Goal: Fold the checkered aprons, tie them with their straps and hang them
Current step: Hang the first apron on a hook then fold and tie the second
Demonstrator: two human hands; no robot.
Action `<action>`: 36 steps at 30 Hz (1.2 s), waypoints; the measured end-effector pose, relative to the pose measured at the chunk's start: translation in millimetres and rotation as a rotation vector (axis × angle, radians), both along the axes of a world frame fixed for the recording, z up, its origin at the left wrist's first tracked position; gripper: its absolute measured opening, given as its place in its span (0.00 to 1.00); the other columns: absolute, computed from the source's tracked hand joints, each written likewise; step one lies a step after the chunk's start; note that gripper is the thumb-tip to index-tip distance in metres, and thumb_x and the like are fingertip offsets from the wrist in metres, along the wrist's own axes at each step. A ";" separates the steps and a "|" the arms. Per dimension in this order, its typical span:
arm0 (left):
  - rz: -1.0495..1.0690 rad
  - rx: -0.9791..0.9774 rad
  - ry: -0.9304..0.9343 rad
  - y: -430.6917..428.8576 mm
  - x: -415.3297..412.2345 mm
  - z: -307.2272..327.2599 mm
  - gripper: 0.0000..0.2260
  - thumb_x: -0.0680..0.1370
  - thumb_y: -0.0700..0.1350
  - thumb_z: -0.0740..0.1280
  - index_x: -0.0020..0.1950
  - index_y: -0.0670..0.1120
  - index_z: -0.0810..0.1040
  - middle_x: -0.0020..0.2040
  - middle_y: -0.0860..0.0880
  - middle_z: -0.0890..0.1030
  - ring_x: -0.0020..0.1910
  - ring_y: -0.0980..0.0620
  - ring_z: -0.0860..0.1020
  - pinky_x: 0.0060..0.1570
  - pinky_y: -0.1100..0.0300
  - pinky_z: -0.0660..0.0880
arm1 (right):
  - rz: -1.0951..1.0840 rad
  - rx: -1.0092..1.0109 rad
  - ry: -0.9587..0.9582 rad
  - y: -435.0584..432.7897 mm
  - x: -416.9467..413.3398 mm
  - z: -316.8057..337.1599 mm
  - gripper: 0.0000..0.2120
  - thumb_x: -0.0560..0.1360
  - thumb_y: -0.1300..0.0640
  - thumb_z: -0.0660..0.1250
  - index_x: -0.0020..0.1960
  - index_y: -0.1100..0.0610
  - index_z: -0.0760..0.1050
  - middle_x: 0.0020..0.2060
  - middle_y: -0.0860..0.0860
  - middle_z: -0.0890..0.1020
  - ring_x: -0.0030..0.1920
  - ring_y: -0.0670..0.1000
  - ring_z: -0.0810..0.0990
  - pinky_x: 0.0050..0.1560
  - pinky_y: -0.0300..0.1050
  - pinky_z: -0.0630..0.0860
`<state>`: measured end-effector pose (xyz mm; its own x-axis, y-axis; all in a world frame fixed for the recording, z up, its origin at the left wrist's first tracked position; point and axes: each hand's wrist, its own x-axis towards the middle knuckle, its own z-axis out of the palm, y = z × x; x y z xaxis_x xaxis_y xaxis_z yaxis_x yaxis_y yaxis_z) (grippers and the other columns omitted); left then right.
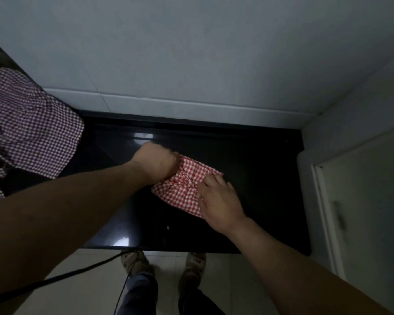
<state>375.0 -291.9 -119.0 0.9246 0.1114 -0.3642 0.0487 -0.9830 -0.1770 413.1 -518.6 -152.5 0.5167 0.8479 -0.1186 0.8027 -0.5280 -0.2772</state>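
Gripping the far-left end of the folded red-and-white checkered apron (180, 192) with the left hand (156, 160), fingers curled into the cloth, outline slightly blurred. Resting on the apron's near-right part with the right hand (218, 201), fingertips reaching the gathered, pinched-in middle. Cannot tell whether pinching a strap there or only pressing down.

Lying as a small bundle on the black countertop (259, 196), about mid-depth and a little right of centre, cloth creased inward toward the cinch.

Heaped at the left end of the countertop: a purple-and-white checkered apron (27, 133), loose and unfolded, draped toward the front edge.

Behind the countertop, pale wall tiles (191, 53). Off the countertop's right end, a white door (362, 201). Below the countertop's front edge, two shoes (134, 262) on light floor tiles, with a black cable (55, 277) running from the lower left toward the left shoe.
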 end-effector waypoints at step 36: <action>0.896 -0.569 -0.428 -31.9 -44.9 -50.2 0.07 0.84 0.50 0.58 0.48 0.50 0.69 0.52 0.45 0.80 0.49 0.42 0.79 0.45 0.52 0.70 | 0.032 0.029 0.028 21.9 -29.3 -37.1 0.40 0.82 0.34 0.50 0.85 0.58 0.48 0.84 0.55 0.46 0.84 0.52 0.41 0.82 0.58 0.41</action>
